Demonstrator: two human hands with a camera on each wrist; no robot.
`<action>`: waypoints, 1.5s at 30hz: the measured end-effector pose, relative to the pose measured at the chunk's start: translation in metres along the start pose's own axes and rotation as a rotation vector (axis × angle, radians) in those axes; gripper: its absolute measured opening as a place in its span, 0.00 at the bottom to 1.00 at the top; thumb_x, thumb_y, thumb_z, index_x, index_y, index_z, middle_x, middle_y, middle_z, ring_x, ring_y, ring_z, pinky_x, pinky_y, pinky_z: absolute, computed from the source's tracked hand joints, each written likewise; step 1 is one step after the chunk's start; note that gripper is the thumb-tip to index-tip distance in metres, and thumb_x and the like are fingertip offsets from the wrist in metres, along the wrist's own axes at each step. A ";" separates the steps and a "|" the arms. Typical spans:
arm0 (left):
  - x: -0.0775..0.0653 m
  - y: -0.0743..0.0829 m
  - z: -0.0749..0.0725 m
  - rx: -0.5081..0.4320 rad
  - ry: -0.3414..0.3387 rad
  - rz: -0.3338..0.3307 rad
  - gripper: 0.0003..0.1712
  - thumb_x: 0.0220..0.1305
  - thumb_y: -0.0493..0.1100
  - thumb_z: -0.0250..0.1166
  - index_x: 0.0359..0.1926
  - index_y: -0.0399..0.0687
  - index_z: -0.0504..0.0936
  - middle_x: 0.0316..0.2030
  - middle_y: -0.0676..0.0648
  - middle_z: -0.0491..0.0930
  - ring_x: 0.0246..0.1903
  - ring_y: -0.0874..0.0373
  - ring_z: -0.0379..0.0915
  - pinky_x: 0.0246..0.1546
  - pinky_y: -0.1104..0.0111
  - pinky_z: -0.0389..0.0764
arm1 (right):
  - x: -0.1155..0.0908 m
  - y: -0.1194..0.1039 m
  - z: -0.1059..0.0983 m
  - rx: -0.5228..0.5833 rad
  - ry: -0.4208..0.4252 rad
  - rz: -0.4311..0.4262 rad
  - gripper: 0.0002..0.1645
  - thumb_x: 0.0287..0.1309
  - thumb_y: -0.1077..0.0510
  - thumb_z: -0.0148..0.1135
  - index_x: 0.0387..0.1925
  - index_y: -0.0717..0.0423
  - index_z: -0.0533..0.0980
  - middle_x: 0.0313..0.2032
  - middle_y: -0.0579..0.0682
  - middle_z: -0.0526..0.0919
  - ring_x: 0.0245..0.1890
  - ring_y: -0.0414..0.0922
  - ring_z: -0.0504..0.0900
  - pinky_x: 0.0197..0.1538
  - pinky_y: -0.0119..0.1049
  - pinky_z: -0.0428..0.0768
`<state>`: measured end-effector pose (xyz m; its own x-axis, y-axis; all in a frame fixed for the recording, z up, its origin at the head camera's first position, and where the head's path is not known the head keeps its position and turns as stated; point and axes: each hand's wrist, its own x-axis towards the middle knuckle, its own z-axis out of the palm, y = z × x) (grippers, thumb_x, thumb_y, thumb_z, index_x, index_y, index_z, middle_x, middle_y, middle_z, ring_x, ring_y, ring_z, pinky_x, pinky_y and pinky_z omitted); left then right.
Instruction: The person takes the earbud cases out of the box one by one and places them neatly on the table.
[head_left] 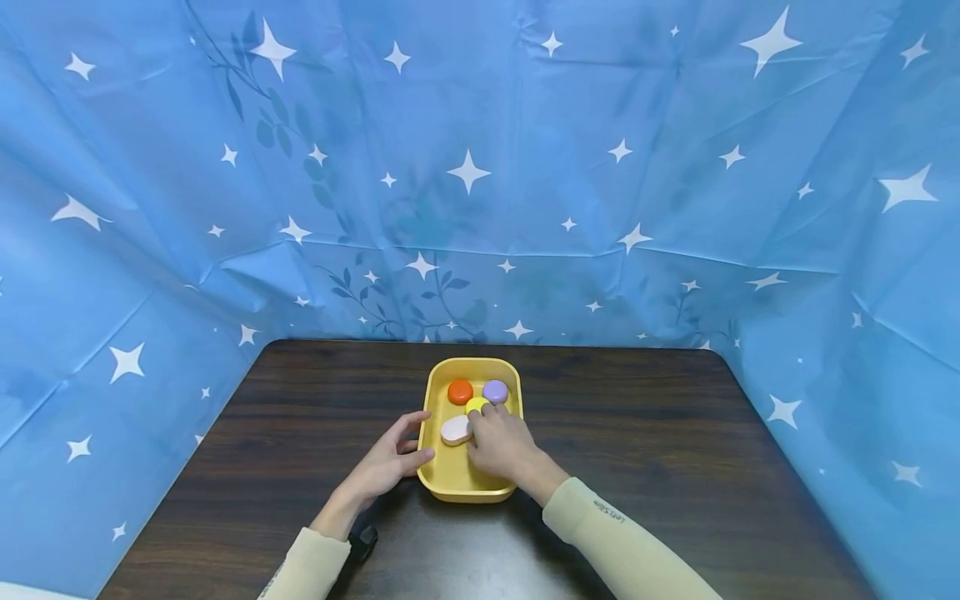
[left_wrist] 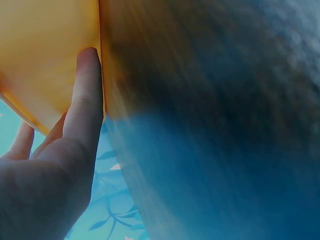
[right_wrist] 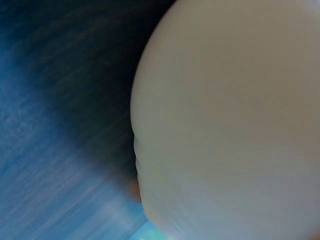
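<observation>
A yellow tray (head_left: 461, 487) lies on the dark wooden table. Inside it are a red-orange disc (head_left: 460, 392), a purple disc (head_left: 495, 391), a yellow piece (head_left: 476, 405) and a pale pink oval piece (head_left: 455, 430). My left hand (head_left: 390, 458) is at the tray's left side, its fingertips right at the rim; in the left wrist view its straight thumb (left_wrist: 86, 95) lies along the yellow wall. My right hand (head_left: 501, 442) reaches into the tray, fingers bent down over the yellow piece and beside the pink oval. I cannot tell whether its fingers hold anything.
The dark table (head_left: 645, 450) extends to both sides of the tray. Behind and beside it hangs a blue cloth (head_left: 480, 208) with white stars. A black band (head_left: 363, 543) shows at the left wrist. A pale sleeve (right_wrist: 225, 120) fills most of the right wrist view.
</observation>
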<state>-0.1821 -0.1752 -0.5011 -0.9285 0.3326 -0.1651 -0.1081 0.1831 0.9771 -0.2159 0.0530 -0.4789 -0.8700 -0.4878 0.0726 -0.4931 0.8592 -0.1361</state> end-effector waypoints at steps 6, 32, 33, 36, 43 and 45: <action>0.000 -0.002 0.000 0.012 0.006 -0.004 0.37 0.72 0.41 0.64 0.77 0.49 0.59 0.75 0.39 0.56 0.63 0.43 0.70 0.54 0.57 0.82 | -0.001 -0.001 0.003 0.003 -0.004 -0.034 0.16 0.57 0.54 0.69 0.45 0.56 0.81 0.37 0.53 0.77 0.39 0.50 0.74 0.36 0.47 0.80; -0.002 0.003 0.003 0.002 0.000 0.007 0.38 0.72 0.42 0.65 0.77 0.49 0.59 0.76 0.38 0.54 0.65 0.42 0.69 0.55 0.55 0.82 | -0.002 -0.005 0.001 -0.018 -0.091 -0.088 0.17 0.56 0.59 0.70 0.48 0.50 0.78 0.37 0.49 0.75 0.36 0.47 0.71 0.33 0.41 0.78; -0.002 0.003 0.003 0.003 -0.001 0.007 0.37 0.72 0.42 0.64 0.77 0.49 0.59 0.76 0.38 0.54 0.65 0.42 0.69 0.55 0.55 0.82 | -0.001 -0.005 0.002 -0.019 -0.094 -0.091 0.17 0.56 0.58 0.70 0.48 0.50 0.79 0.37 0.48 0.75 0.36 0.47 0.71 0.33 0.41 0.78; -0.003 0.003 0.003 0.008 0.002 0.009 0.37 0.73 0.41 0.64 0.77 0.49 0.59 0.76 0.38 0.54 0.64 0.42 0.69 0.55 0.55 0.82 | -0.002 -0.006 0.002 -0.016 -0.096 -0.095 0.17 0.56 0.58 0.71 0.48 0.49 0.79 0.36 0.48 0.75 0.35 0.46 0.71 0.34 0.41 0.78; -0.002 0.002 0.003 0.008 0.009 0.006 0.36 0.73 0.40 0.63 0.77 0.49 0.59 0.76 0.38 0.54 0.64 0.42 0.70 0.55 0.55 0.82 | -0.002 -0.006 0.002 -0.008 -0.100 -0.076 0.19 0.56 0.58 0.71 0.49 0.47 0.78 0.37 0.49 0.76 0.35 0.47 0.71 0.34 0.42 0.79; -0.002 0.002 0.004 0.007 0.007 0.005 0.36 0.73 0.40 0.63 0.77 0.49 0.59 0.76 0.37 0.54 0.64 0.42 0.70 0.54 0.55 0.82 | -0.003 -0.006 0.001 -0.008 -0.102 -0.075 0.19 0.55 0.58 0.72 0.49 0.47 0.78 0.37 0.49 0.76 0.35 0.47 0.71 0.34 0.42 0.79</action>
<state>-0.1791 -0.1721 -0.4990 -0.9315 0.3272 -0.1592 -0.1010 0.1879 0.9770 -0.2107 0.0488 -0.4796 -0.8259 -0.5635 -0.0185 -0.5572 0.8207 -0.1262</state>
